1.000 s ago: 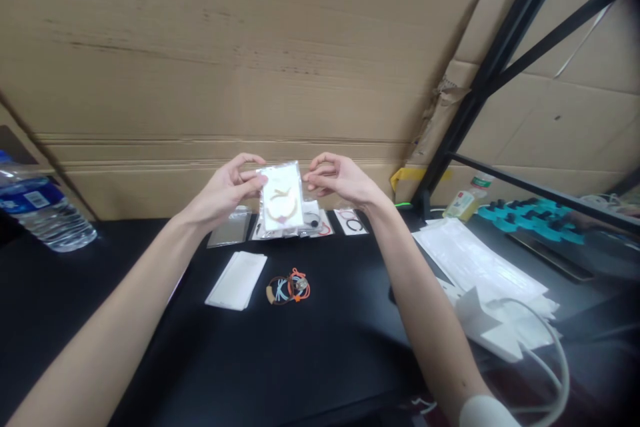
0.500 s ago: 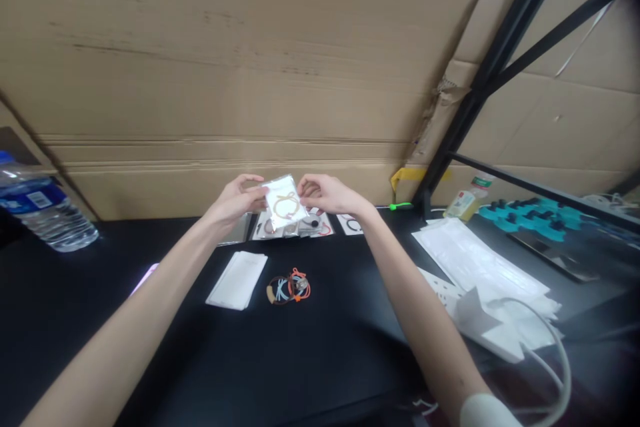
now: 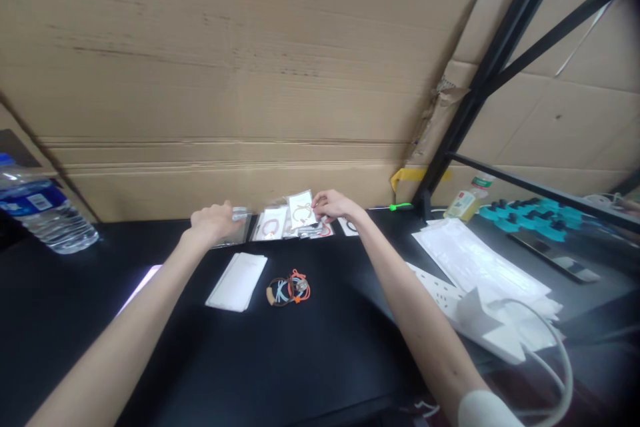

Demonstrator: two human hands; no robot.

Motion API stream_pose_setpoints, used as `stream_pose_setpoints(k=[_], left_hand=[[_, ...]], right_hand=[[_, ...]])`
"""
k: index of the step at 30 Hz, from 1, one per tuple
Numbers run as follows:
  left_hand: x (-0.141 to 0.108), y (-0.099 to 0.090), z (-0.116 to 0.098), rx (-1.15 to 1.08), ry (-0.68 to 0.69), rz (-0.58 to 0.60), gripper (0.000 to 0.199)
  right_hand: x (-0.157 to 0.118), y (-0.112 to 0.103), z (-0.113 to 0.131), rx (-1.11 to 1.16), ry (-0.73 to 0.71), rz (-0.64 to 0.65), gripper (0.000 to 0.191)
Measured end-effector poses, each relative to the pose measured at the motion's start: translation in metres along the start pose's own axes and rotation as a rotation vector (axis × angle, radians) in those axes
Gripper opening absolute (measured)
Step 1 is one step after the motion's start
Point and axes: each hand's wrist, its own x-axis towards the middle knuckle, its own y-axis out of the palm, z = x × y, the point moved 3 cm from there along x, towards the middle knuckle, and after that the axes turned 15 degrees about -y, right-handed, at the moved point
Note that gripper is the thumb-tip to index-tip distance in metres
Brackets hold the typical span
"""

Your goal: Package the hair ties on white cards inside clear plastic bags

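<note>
My right hand [image 3: 331, 205] pinches the right edge of a clear packet [image 3: 301, 208] with a white card and a tan looped band, over a row of similar packets [image 3: 271, 223] at the back of the black table. At the left end of that row, my left hand [image 3: 213, 221] reaches over a clear plastic sleeve [image 3: 237, 230]; its fingers are bent and partly hidden, so a grip cannot be made out. Nearer me lie a stack of white cards [image 3: 237, 281] and a small pile of coloured hair ties [image 3: 289, 289].
A water bottle [image 3: 47, 207] stands at the left. On the right are a power strip [image 3: 440, 295], white plastic bags [image 3: 480, 260], a black metal frame [image 3: 463, 113] and teal parts [image 3: 537, 217]. Cardboard [image 3: 225, 67] rises behind the table.
The tan-band packet has moved right and down onto the packet row with my right hand. My left hand has let go of it and moved left to the clear sleeve.
</note>
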Motion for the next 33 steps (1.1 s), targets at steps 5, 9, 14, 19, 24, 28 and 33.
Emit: stream_pose_setpoints(k=[5,9,14,19,24,28,33], left_hand=[[0.014,0.005,0.013,-0.005,-0.009,0.01,0.078],[0.015,0.008,0.016,0.05,-0.009,0.039,0.084],[0.01,0.01,0.014,0.067,-0.022,0.04,0.089],[0.012,0.012,0.016,0.058,-0.056,0.05,0.096],[0.011,0.011,0.017,0.029,-0.093,0.063,0.091],[0.008,0.007,0.016,0.002,-0.058,0.085,0.083],[0.005,-0.014,0.016,-0.129,-0.052,-0.066,0.079]], right_hand=[[0.001,-0.002,-0.001,-0.094,0.026,-0.019,0.017],[0.001,-0.004,0.0,-0.203,0.005,-0.004,0.017],[0.003,-0.005,-0.001,-0.354,-0.026,0.072,0.015],[0.004,-0.008,0.005,-0.473,-0.052,0.099,0.02],[-0.002,-0.012,0.019,-0.534,-0.077,0.061,0.028],[-0.007,-0.015,0.03,-0.527,-0.118,0.029,0.03],[-0.008,-0.012,0.042,-0.458,-0.275,-0.022,0.016]])
